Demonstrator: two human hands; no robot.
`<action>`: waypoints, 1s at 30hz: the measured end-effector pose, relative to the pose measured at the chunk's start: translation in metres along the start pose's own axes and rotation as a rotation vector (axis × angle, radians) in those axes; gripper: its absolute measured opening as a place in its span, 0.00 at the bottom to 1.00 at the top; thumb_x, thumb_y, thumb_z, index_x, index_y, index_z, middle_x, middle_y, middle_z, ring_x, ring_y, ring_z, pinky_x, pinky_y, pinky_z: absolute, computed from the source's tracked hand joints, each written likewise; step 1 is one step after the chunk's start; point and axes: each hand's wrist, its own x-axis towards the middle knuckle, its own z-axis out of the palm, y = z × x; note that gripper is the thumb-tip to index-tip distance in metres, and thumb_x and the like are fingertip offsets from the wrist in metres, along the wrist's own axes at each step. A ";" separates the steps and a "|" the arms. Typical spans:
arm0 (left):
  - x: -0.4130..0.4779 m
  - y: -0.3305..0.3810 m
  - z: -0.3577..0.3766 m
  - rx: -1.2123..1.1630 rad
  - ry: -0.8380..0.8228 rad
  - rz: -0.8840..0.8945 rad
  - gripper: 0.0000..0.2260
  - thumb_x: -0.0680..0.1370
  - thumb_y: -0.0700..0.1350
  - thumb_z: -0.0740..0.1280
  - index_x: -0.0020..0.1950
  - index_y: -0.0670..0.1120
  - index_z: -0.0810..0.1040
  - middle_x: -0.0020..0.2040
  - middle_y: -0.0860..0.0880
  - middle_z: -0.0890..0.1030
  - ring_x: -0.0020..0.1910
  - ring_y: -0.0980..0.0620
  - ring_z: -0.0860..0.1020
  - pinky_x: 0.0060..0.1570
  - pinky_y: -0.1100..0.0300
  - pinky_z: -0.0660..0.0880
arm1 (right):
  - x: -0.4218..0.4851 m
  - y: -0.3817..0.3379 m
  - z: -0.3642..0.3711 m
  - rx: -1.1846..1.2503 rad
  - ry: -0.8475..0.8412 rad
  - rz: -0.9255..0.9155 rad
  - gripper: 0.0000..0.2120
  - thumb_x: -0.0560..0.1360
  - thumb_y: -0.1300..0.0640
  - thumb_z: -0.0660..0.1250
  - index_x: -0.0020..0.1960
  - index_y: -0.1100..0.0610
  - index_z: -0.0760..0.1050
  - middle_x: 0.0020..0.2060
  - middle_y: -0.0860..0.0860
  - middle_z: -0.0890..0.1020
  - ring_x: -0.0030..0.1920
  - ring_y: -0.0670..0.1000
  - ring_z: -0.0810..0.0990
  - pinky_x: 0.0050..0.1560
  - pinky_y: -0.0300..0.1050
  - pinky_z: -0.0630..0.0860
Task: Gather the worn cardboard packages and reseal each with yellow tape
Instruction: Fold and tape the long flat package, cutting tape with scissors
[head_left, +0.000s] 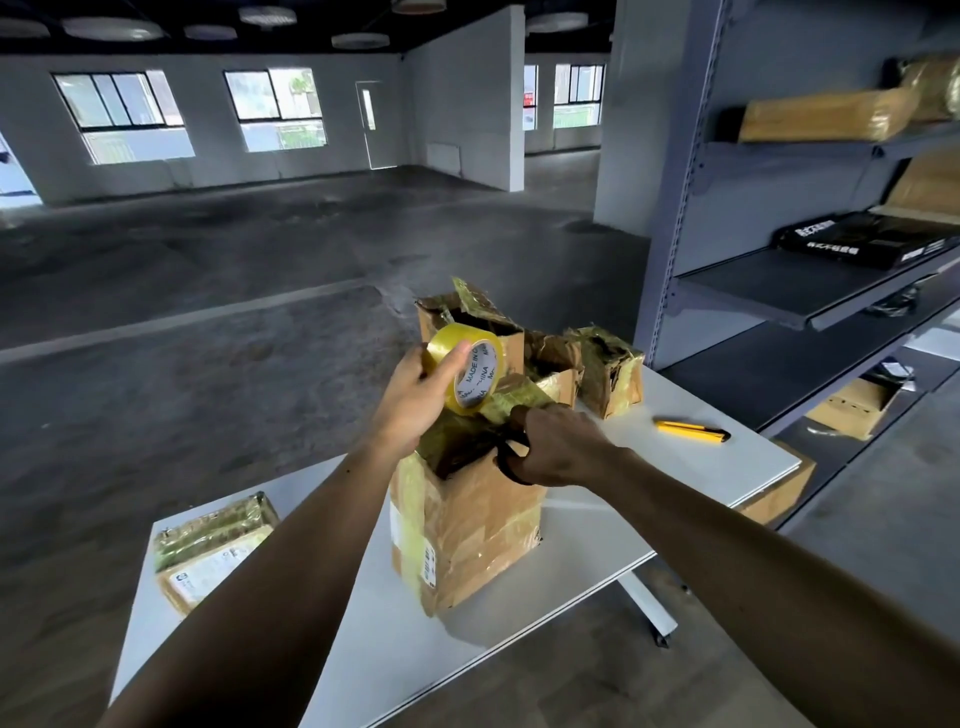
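Note:
A tall worn cardboard package (467, 525) stands upright in the middle of the white table (691, 467), wrapped in old yellowish tape. My left hand (415, 395) grips a roll of yellow tape (470, 366) above the package's top. A strip of tape runs from the roll down onto the top. My right hand (556, 447) holds black scissors (506, 449) at the package's top edge, right beside that strip. Behind stand an open torn box (470, 325) and a small crumpled package (605, 369). A flat package (213, 548) lies at the table's left corner.
A yellow utility knife (691, 430) lies on the table to the right. Grey metal shelving (810, 249) with more packages stands close on the right. Cardboard boxes (852, 408) sit on the floor under the shelves. A concrete floor stretches out beyond the table.

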 end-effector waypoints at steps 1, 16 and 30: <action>0.000 0.000 0.000 -0.008 -0.001 0.001 0.08 0.80 0.57 0.66 0.51 0.55 0.79 0.51 0.57 0.83 0.51 0.66 0.80 0.47 0.70 0.73 | 0.001 -0.001 0.001 0.011 -0.003 0.003 0.22 0.74 0.40 0.66 0.59 0.55 0.74 0.50 0.53 0.81 0.51 0.57 0.79 0.47 0.45 0.71; 0.016 -0.005 -0.007 -0.423 0.253 -0.207 0.40 0.69 0.72 0.67 0.67 0.42 0.77 0.62 0.44 0.81 0.57 0.50 0.82 0.57 0.53 0.80 | 0.007 -0.005 -0.005 -0.043 -0.002 -0.014 0.15 0.74 0.42 0.66 0.51 0.51 0.69 0.46 0.51 0.78 0.49 0.56 0.78 0.46 0.47 0.70; 0.016 -0.030 0.009 -0.516 0.146 -0.330 0.35 0.69 0.67 0.72 0.67 0.46 0.74 0.57 0.45 0.84 0.53 0.48 0.84 0.55 0.49 0.81 | 0.020 0.015 -0.001 0.859 0.020 0.391 0.15 0.79 0.50 0.65 0.63 0.54 0.71 0.47 0.54 0.81 0.45 0.55 0.82 0.33 0.45 0.79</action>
